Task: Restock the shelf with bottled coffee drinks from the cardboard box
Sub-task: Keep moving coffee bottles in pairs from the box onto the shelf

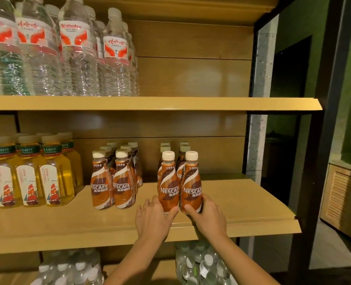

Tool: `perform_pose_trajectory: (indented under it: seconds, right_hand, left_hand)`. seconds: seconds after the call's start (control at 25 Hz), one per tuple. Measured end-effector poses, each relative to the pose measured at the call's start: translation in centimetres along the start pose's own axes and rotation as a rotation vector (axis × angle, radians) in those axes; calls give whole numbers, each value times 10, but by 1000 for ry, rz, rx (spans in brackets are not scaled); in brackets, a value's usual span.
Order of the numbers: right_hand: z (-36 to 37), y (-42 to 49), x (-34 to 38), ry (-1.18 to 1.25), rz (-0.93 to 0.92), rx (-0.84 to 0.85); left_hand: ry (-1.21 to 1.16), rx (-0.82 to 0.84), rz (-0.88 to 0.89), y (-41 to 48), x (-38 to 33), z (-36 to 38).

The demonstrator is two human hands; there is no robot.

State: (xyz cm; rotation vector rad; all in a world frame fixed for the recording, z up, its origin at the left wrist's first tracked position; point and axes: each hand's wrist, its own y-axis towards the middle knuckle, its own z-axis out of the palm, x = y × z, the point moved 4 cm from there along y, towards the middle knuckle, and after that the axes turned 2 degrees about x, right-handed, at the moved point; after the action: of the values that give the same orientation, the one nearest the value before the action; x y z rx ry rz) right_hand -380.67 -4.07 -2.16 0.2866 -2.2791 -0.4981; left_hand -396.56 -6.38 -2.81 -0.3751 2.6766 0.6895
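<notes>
Two brown Nescafe coffee bottles with cream caps stand side by side at the front of the middle shelf [242, 204]. My left hand [153, 218] holds the base of the left bottle [168, 182], thumb on its front. My right hand [208, 215] wraps the base of the right bottle [191, 182]. Behind them stand more coffee bottles in two short rows [183, 149]. Another group of coffee bottles [112, 182] stands to the left. The cardboard box is out of view.
Yellow tea bottles [30, 175] fill the left of the middle shelf. Clear water bottles [67, 48] crowd the upper shelf's left half. More water bottles [199, 264] sit on the shelf below. A dark frame post [322, 140] bounds the shelving on the right.
</notes>
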Motion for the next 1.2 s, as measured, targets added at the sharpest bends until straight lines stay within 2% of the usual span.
perform_pose_trajectory:
  seconds: [0.16,0.48,0.96,1.2]
  right_hand:
    - [-3,8,1,-207,-24,76]
    - [17,26,6,-362,32,92]
    - [25,40,3,-413,108,174]
    - [9,36,9,-475,106,226]
  left_hand:
    - [23,35,0,5,2,-1]
    - [39,95,-38,27,9,8]
    - [84,263,-26,51,11,19]
    - [22,230,-15,31,7,-5]
